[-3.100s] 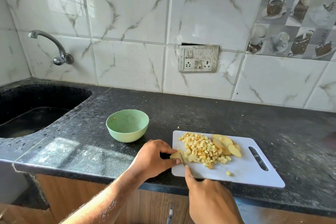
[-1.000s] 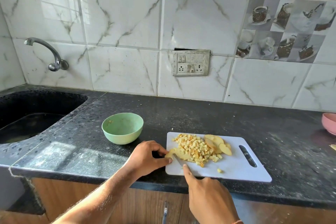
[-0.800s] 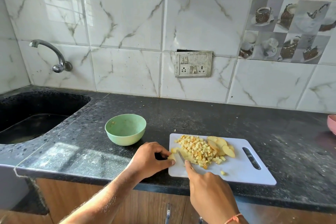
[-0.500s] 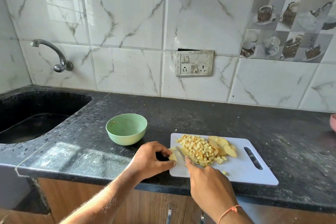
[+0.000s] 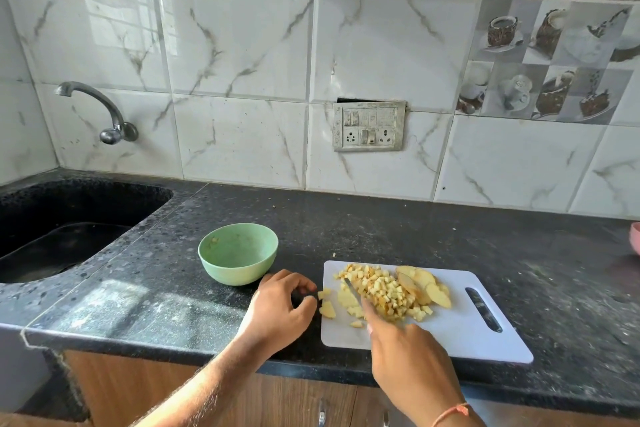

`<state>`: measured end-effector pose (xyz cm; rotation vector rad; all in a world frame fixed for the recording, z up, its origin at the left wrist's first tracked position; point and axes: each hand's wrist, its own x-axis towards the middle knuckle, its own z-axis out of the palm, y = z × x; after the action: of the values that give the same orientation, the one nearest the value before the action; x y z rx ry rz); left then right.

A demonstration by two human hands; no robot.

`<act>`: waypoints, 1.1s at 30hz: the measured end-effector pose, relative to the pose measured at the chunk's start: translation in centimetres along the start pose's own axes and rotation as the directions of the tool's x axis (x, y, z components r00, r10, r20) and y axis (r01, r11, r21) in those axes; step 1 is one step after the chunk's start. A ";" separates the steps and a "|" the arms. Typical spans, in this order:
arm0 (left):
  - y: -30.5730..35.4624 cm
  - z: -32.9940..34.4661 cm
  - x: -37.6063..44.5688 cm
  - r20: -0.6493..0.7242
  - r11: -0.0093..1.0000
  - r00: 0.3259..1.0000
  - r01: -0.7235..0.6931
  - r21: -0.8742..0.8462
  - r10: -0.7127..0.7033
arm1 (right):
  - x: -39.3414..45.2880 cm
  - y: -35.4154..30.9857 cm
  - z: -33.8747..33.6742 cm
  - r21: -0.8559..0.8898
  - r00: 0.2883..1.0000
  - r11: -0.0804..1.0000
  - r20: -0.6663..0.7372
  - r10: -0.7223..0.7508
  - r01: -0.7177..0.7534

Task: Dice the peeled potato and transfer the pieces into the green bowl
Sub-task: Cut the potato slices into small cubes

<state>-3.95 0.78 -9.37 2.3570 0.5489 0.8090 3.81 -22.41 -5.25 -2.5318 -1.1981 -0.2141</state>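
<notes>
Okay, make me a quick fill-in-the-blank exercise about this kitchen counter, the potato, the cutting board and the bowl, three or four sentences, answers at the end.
1. The pile of small yellow diced potato cubes lies on the ____ rectangular plastic cutting board.
2. The round green plastic bowl stands on the black counter between the board and the ____.
3. The right hand holds a ____, its blade in the potato.
4. The uncut potato slices lie on the side of the pile nearer the board's ____ slot.

Answers: white; sink; knife; handle

Bowl left of the board, diced potato on the board, sink far left.
</notes>
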 end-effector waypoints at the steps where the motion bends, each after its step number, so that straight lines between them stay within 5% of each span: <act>1: -0.2 0.2 0.1 0.001 0.999 1.000 0.018 0.027 -0.018 | 0.2 0.7 -0.3 0.016 1.000 1.000 -0.027 0.010 -0.009; 6: -0.8 0.8 0.9 0.080 0.986 0.996 0.022 0.164 -0.035 | 1.2 5.7 0.3 0.288 0.988 0.957 -0.153 0.029 0.016; 11: -0.7 0.3 2.3 0.124 0.996 0.990 0.049 0.080 -0.059 | 1.1 7.1 0.7 0.607 0.968 0.791 -0.233 0.093 0.070; 20: 1.5 0.7 5.1 0.294 1.000 0.956 -0.013 0.009 0.010 | 1.3 7.3 0.6 0.643 0.972 0.763 -0.217 0.087 0.076; 26: 0.2 0.0 3.6 0.223 0.998 0.973 0.063 0.001 -0.062 | 1.2 7.3 0.5 0.625 0.975 0.778 -0.205 0.089 0.060; 33: -0.8 -1.0 0.0 0.215 0.998 0.975 -0.053 -0.023 0.056 | 1.0 6.5 0.1 0.637 0.977 0.770 -0.181 0.110 0.031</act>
<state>-4.77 1.82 -9.25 2.4140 0.3859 0.5693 9.49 -25.52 -6.58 -1.8764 -0.9252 -0.0419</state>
